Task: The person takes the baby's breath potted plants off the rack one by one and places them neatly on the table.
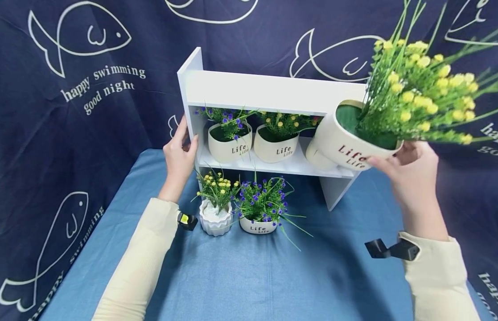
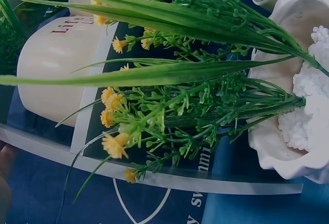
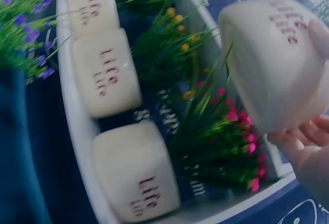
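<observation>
My right hand (image 1: 417, 183) grips a cream "Life" flowerpot (image 1: 333, 136) by its right side, thumb on the front. This pot, full of yellow flowers and long grass, tilts to the right in the air before the right end of a white shelf rack (image 1: 269, 91). At the rack's left side panel, my left hand (image 1: 179, 154) holds on, thumb by the front edge and fingers along the outside. On the middle board stand a purple-flowered pot (image 1: 226, 149), a yellow-flowered pot (image 1: 274, 149) and, partly hidden in the head view, a pink-flowered pot (image 3: 136, 172).
Below the board, a white fluted pot (image 1: 215, 225) with yellow flowers stands beside a low cream pot (image 1: 257, 226) with purple flowers. Both are on the blue tablecloth (image 1: 273, 285). A dark blue curtain (image 1: 152, 53) with white fish drawings hangs behind the rack.
</observation>
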`<action>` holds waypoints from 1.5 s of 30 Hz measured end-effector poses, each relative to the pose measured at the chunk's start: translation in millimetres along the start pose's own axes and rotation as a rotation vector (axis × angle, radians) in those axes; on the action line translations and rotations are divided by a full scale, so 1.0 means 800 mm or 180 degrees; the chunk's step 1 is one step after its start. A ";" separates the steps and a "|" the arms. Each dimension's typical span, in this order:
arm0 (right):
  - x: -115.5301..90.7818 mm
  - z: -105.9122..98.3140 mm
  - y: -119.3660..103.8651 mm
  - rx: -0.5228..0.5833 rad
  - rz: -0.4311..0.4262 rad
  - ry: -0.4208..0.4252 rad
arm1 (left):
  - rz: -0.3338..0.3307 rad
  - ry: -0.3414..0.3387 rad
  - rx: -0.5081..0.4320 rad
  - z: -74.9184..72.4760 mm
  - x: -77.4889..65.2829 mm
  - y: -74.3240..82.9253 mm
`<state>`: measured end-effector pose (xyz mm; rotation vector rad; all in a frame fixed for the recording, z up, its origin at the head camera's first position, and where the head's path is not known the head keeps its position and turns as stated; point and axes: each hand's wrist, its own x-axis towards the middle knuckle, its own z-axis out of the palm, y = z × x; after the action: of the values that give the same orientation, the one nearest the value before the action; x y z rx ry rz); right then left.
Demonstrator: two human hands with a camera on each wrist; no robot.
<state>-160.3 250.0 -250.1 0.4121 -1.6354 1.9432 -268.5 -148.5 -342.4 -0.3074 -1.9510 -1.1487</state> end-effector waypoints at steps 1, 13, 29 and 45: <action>-0.003 -0.003 0.004 -0.0125 0.0003 -0.0100 | -0.0004 0.0000 0.0000 0.000 0.000 0.000; -0.032 -0.034 0.047 -0.0318 0.0236 -0.0802 | 0.0004 -0.0005 -0.0008 0.000 0.000 0.000; -0.064 -0.074 0.093 -0.2215 0.1081 -0.0764 | -0.0009 -0.0010 0.0015 0.001 0.001 0.000; -0.082 -0.090 0.143 -0.0577 0.0626 -0.1014 | -0.0019 -0.0014 0.0010 0.000 -0.001 -0.001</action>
<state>-167.6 294.0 -393.1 0.5264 -2.1071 1.9200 -268.7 -149.0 -343.4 -0.3029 -1.9586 -1.1495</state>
